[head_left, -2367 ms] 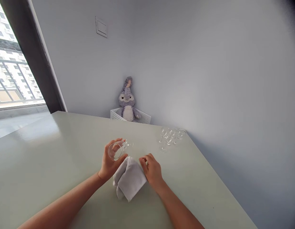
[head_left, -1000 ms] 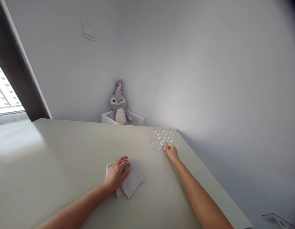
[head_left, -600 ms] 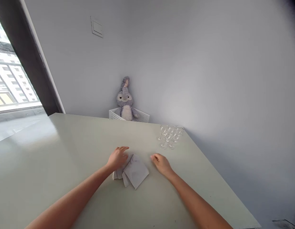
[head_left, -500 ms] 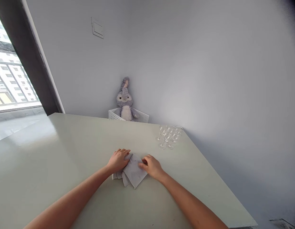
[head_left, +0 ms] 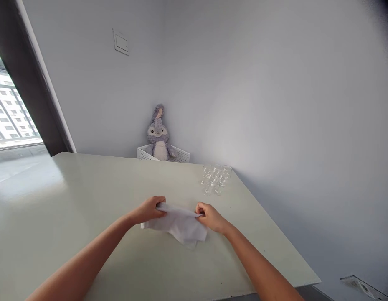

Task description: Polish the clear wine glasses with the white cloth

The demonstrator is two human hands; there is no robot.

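A pale grey-white cloth [head_left: 181,225] is stretched between my two hands above the near middle of the table [head_left: 96,196]. My left hand [head_left: 152,209] pinches its upper left part between thumb and fingers. At the upper right edge, my right hand [head_left: 209,215] is closed on the cloth with curled fingers. The lower part hangs loose and is blurred by motion; whether it touches the tabletop I cannot tell. Beyond my right hand, several clear stemmed glasses [head_left: 214,179] stand close together near the table's back right corner.
Behind the table's far edge, a grey plush toy [head_left: 159,138] sits in a white perforated basket [head_left: 183,156]. A grey wall [head_left: 269,104] runs along the right and back. At left is a dark door frame [head_left: 27,71] beside a bright window [head_left: 10,104].
The cloth, bunched on the table before, is now lifted and spread between my hands. My right hand has closed on its edge, and my hands are farther apart. The view has shifted slightly right.
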